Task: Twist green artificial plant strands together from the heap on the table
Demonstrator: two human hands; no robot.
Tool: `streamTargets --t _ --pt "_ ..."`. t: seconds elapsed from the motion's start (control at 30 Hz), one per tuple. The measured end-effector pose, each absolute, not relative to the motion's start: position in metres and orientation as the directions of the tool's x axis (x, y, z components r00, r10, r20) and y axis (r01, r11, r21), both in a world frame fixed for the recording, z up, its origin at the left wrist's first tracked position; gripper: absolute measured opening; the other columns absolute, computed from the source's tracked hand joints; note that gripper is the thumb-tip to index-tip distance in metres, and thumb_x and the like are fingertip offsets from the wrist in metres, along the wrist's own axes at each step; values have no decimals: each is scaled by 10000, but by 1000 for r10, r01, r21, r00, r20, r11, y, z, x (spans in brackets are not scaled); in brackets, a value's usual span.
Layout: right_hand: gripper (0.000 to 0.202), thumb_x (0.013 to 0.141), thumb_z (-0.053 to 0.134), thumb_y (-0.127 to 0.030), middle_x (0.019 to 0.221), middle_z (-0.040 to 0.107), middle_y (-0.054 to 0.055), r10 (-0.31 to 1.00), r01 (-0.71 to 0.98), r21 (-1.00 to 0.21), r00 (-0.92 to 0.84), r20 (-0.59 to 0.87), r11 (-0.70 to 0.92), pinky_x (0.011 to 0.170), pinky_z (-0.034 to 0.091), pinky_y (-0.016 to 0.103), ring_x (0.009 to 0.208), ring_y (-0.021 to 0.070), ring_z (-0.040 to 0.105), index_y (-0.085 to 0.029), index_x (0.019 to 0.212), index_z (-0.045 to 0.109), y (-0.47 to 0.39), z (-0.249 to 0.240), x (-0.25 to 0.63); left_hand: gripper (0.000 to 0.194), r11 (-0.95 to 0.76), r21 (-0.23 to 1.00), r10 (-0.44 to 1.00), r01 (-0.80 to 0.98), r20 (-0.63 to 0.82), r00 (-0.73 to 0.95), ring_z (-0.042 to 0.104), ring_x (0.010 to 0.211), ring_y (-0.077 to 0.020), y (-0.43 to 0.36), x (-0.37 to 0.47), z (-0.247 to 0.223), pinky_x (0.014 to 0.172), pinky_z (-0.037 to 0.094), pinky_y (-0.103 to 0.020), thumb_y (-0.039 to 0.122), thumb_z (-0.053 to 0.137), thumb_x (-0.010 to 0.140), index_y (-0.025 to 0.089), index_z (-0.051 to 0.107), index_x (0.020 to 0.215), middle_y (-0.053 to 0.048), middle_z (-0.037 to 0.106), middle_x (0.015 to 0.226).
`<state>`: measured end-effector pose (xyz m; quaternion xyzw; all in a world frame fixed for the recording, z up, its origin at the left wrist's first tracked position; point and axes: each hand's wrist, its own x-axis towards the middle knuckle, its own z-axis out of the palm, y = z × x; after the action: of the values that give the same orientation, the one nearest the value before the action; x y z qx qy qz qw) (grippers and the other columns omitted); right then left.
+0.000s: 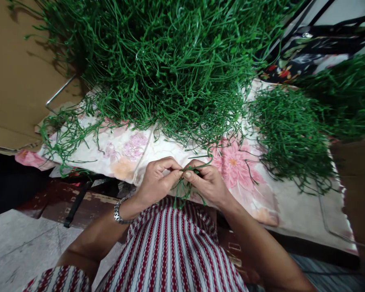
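Small green sprig point(187, 178): thin plastic stem pieces, pinched where the two hands meet just off the near edge of the table, over the lap; one strand runs right and slightly up over the right-hand knuckles, loose ends hang down toward the striped garment point(170, 251). Left hand point(156, 180) and right hand point(207, 182) are equally close, thumbs and forefingers closed on the sprig, fingertips touching. Beyond the hands, on the floral cloth point(130, 148) covering the table, the big green stem heap point(170, 61) fills the far side; a smaller pile point(288, 134) lies toward the right edge.
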<state>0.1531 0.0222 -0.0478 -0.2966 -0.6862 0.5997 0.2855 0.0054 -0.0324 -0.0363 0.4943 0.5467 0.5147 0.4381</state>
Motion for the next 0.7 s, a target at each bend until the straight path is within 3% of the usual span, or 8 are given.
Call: streamTargets --t 0.2,0.3,0.47,0.7 --pt "144 788 577 -262 671 541 2 661 68 -997 -750 -33 28 564 402 196 619 85 491 -130 739 607 28 -45 159 65 184 982 982 -47 -182 42 433 548 -91 -29 -10 -35 508 314 -205 146 605 643 127 622 584 4 521 560" --pt "107 757 609 -243 685 560 0 644 40 -997 -762 -74 -67 566 413 195 621 84 511 -136 756 613 29 -45 159 75 224 974 972 -24 -221 82 382 501 -71 -28 -13 -32 468 264 -196 129 563 641 121 587 571 22 461 517" --pt "143 694 674 -245 588 512 -48 629 -65 -930 -754 -191 -362 494 384 169 494 42 446 -147 755 589 29 -46 156 81 155 984 974 93 -168 151 351 500 -57 -29 -10 -29 475 272 -180 96 502 646 141 479 583 49 402 535" --pt "191 687 689 -256 632 513 -43 746 -84 -943 -636 -198 -322 508 374 171 542 47 452 -147 789 570 21 -48 149 89 -23 941 1000 337 23 4 415 584 -76 -30 -1 -34 562 331 -185 137 492 730 158 462 649 40 450 605"
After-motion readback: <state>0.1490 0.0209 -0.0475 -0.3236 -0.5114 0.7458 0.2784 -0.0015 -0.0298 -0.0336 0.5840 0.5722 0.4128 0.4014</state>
